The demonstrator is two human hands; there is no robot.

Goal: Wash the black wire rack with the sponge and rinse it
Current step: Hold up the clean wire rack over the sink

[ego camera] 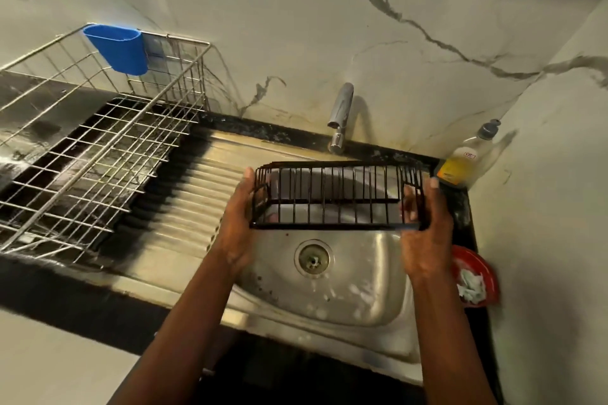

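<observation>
1. The rectangular black wire rack (329, 224) is held above the basin of the stainless steel sink (371, 266), in front of the chrome tap (340, 112).
2. Its left end is grasped by the left hand (235, 227) and its right end by the right hand (427, 230).
3. A round red dish (487, 273) holding a crumpled pale wad is seen at the sink's right edge.

Veined marble wall (329, 26) — black countertop (65, 289)
</observation>
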